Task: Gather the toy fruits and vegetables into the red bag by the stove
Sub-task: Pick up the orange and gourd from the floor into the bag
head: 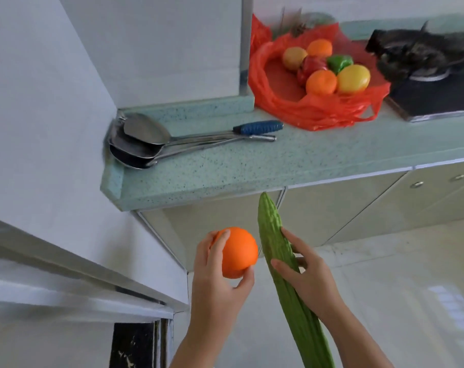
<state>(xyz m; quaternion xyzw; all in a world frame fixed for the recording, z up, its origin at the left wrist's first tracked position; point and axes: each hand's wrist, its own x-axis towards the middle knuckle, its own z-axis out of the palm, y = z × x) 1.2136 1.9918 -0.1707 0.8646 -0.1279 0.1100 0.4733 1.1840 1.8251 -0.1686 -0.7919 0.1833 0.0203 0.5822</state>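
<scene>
Both hands loaded, one item each, so this looks like a carry leg toward the drop. Left hand (pixel 220 272) cups a toy orange (pixel 238 252): fingers wrapped round the left side, thumb under the lower right, a full-palm hold that suits a round, smooth thing that would roll out of a pinch. Right hand (pixel 302 272) is closed round a long green bitter gourd (pixel 281 264), gripped near mid-length with the thumb across the front, the tip pointing up toward the counter (pixel 252 166) and the tail running down along the forearm; a mid-length grip probably keeps it balanced and easy to steer. Both items are below the counter edge, well apart from the target. Red bag (pixel 278 107) lies on the counter just beside the stove (pixel 424 86), mouth splayed open and flat, so nobody needs to hold it open, which is likely why both hands can carry. Already inside: two oranges, a yellow fruit, a yellowish-brown one, red and green peppers. Free space sits at the bag's near-left side, the likely spot for the gourd laid lengthways. Ladles (pixel 145 139) lie in the corner left of the bag, off the direct path. Risk: the orange rolls off the pile if dropped on top.
</scene>
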